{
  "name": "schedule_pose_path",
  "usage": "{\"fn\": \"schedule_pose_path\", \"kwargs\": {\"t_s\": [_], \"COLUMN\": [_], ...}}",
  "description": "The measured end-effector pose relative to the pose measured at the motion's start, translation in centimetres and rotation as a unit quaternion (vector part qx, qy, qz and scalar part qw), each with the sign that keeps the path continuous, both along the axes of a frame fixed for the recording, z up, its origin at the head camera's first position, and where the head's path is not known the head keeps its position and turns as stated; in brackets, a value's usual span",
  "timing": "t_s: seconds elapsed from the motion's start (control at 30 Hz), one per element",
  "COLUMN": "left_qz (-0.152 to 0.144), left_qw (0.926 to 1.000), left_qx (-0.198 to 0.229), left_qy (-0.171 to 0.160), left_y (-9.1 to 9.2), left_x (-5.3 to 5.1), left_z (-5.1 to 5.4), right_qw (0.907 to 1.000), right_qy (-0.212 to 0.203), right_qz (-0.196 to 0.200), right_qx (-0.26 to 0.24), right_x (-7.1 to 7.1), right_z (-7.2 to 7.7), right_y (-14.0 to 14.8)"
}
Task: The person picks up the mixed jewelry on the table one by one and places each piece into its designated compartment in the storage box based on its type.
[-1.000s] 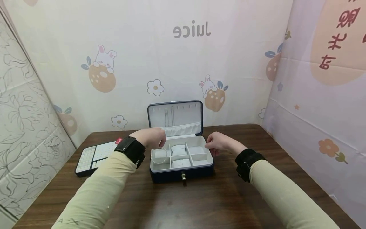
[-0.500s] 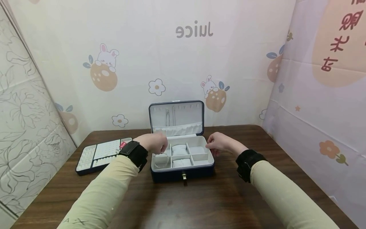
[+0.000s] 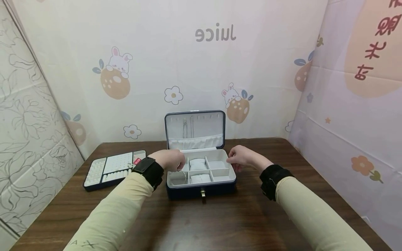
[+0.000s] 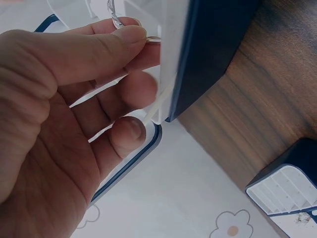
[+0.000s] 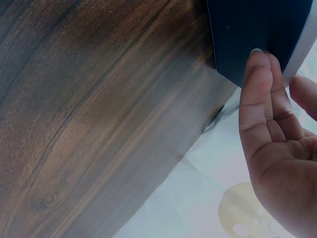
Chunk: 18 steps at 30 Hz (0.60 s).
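Observation:
A navy jewelry box (image 3: pixel 185 193) with a white divided inside stands with its lid raised. Over its left compartments, my left hand (image 3: pixel 171 159) pinches a silver bracelet (image 4: pixel 113 12) between thumb and forefinger; the loop hangs down into the front-left compartment. The other fingers of that hand curl loosely near the box wall in the left wrist view. At the opposite end, my right hand (image 3: pixel 245 156) holds the box's right wall, thumb at the rim and fingers against the navy outside. White cushions (image 3: pixel 198 164) fill the two middle compartments.
A separate tray (image 3: pixel 118 162) with ring rolls and small jewelry lies on the table (image 3: pixel 201 226) at left, a red tag (image 3: pixel 136 161) beside the left wrist strap. Thin necklaces (image 3: pixel 185 128) hang inside the lid. Printed curtains stand behind and at both sides.
My left hand has dropped slightly, lowering the bracelet further into the front-left compartment. My right hand keeps its place on the box wall. The head view has shifted a little.

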State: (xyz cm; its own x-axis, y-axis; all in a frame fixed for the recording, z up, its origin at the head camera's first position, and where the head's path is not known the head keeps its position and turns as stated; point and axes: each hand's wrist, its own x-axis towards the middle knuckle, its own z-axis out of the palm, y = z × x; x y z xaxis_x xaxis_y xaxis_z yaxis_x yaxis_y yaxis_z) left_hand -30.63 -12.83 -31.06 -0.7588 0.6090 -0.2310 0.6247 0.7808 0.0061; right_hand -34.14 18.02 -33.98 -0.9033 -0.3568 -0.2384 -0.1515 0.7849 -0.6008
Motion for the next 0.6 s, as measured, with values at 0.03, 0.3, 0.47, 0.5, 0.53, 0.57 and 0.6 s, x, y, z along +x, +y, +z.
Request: {"fn": "schedule_pose_path", "kwargs": {"t_s": [0.03, 0.3, 0.47, 0.5, 0.53, 0.57, 0.6], "left_qz": [-0.001, -0.038, -0.041, -0.039, -0.037, -0.035, -0.033], "left_qw": [1.0000, 0.9990, 0.9987, 0.9988, 0.9989, 0.9990, 0.9991], "left_qx": [-0.001, -0.003, -0.001, -0.001, -0.002, -0.002, -0.003], "left_qy": [0.000, 0.023, 0.029, 0.028, 0.028, 0.028, 0.028], "left_y": [-0.02, -0.18, -0.18, -0.18, -0.18, -0.19, -0.19], "left_x": [0.01, 0.19, 0.38, 0.41, 0.42, 0.44, 0.43], "left_z": [-0.09, -0.97, -0.95, -0.90, -0.86, -0.84, -0.83], "right_qw": [1.0000, 1.0000, 1.0000, 1.0000, 1.0000, 1.0000, 1.0000], "right_qy": [0.000, 0.003, 0.004, 0.004, 0.004, 0.004, 0.003], "right_qz": [-0.001, 0.003, 0.003, 0.004, 0.005, 0.003, -0.001], "right_qx": [-0.002, -0.008, -0.006, -0.005, -0.004, -0.004, -0.004], "right_x": [0.01, -0.03, 0.00, 0.00, 0.00, -0.01, -0.02], "right_z": [-0.02, -0.19, -0.21, -0.19, -0.18, -0.16, -0.18], "right_y": [0.01, 0.04, 0.02, 0.03, 0.04, 0.05, 0.04]}}
